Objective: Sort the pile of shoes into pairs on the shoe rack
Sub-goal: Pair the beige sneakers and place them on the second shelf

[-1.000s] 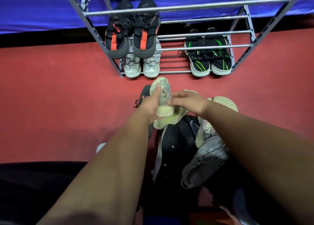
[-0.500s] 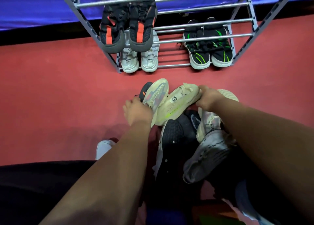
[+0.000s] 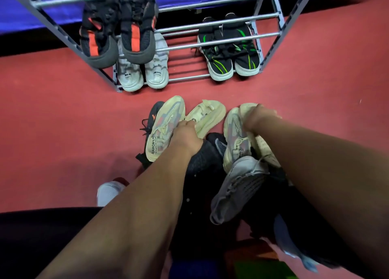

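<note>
Two matching cream sneakers with grey-pink patterns top the floor pile. My left hand (image 3: 185, 133) grips the left cream sneaker (image 3: 166, 127) at its opening. My right hand (image 3: 259, 116) closes over the right cream sneaker (image 3: 234, 135) near its toe. A pale yellow-green shoe (image 3: 207, 116) lies loose between them. The metal shoe rack (image 3: 189, 77) stands beyond, holding a black-and-orange pair (image 3: 117, 36) on an upper shelf, with a white pair (image 3: 143, 72) and a black-and-green pair (image 3: 229, 51) on the bottom shelf.
The pile also holds a black shoe (image 3: 202, 152), a grey shoe (image 3: 237, 186), a black shoe with an orange mark (image 3: 155, 114) and another cream shoe (image 3: 266, 148). A white shoe (image 3: 109, 192) sits by my dark trouser leg. Red floor surrounds the pile.
My right hand let go of the pale yellow-green shoe, moved right and took hold of the second cream sneaker. My left hand kept its cream sneaker and turned it upper-side up.
</note>
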`<state>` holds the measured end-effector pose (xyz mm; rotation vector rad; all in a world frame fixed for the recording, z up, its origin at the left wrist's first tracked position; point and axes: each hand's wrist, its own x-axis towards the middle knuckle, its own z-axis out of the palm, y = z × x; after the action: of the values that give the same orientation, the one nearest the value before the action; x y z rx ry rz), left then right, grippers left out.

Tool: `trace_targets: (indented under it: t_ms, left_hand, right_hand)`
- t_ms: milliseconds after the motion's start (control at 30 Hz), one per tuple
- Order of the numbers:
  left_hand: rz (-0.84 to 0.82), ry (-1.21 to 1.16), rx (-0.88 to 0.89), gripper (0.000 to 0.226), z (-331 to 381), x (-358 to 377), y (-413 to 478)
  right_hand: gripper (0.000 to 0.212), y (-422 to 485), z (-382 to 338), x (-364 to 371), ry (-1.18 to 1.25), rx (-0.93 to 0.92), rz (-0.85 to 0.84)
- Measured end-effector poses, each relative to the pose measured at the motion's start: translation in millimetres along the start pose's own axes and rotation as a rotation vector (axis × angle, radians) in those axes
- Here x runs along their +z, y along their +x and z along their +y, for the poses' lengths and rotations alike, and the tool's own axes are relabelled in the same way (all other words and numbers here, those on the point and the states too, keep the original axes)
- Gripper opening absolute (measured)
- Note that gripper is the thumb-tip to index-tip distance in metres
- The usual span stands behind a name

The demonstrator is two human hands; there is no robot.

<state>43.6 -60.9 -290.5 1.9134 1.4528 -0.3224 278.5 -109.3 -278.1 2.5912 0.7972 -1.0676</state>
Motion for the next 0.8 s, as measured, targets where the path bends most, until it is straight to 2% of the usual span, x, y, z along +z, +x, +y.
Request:
trace_targets:
  t_ms: [67, 133, 300, 333, 400, 467, 667, 800]
  left_hand:
    - [-0.03, -0.022, -0.005, 0.072, -1.4, -3.6, 4.0]
    - [-0.058, -0.043, 0.002, 0.075, -1.1, -7.9, 7.8]
    - [-0.057, -0.099, 0.031, 0.07, -0.3, -2.3, 3.2]
    - [-0.034, -0.113, 0.015, 0.066, 0.2, -0.7, 1.3]
    - [-0.003, -0.137, -0.003, 0.058, 2.2, -0.5, -0.9]
    - [0.0, -0.135, -0.005, 0.052, 4.8, -3.8, -0.9]
    - [0.116, -0.213, -0.01, 0.023, 11.6, -26.6, -1.1]
    - [0.23, -0.243, 0.105, 0.037, 25.5, -37.1, 2.1]
  right_hand:
    - [0.091, -13.8, -0.3, -7.7, 0.172, -0.022, 0.081]
    - [0.082, -20.5, -5.0, -18.3, 0.34, -0.077, 0.112]
    - [0.05, -27.5, -27.5, -36.4, 0.734, -0.127, -0.067]
    - [0.045, -24.0, -29.9, -34.2, 0.724, -0.127, -0.072]
    - [0.043, -23.2, -30.7, -32.6, 0.556, -0.157, -0.07]
    - [0.037, -20.9, -26.4, -30.1, 0.383, -0.146, 0.008]
    - [0.07, -20.0, -15.7, -1.7, 0.214, -0.114, 0.011]
    - [0.084, -22.5, -19.4, 3.8, 0.117, -0.199, -0.081]
